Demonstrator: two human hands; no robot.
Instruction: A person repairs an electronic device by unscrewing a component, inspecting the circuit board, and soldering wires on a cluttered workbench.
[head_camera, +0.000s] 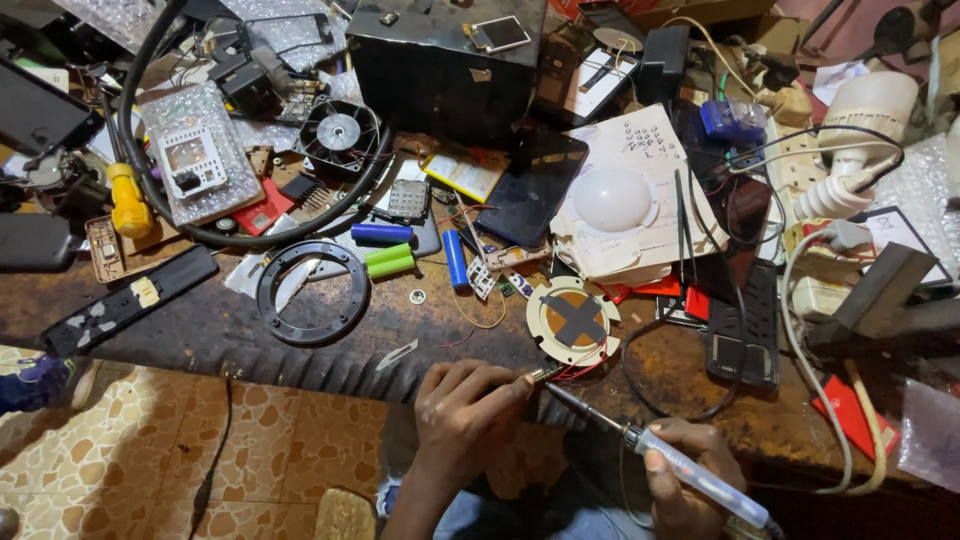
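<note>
Nearest the camera, the right hand (685, 480) is wrapped around a soldering iron (655, 450), its tip aimed up-left. Just beside it the left hand (465, 410) pinches a small part (546, 373) with red wires — possibly a connector, too small to tell — at the workbench (200, 330) edge. Touching those wires lies a round LED board (574, 320). Farther back — cylindrical cells (390, 260), a white bulb dome (612, 198), a small fan (339, 133).

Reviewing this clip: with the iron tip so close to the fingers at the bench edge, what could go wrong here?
The soldering iron in the right hand points at wires pinched in the left hand, so its tip could burn fingertips. The round LED board sits by the workbench edge and might slip off. Loose cylindrical cells nearby could short.
</note>
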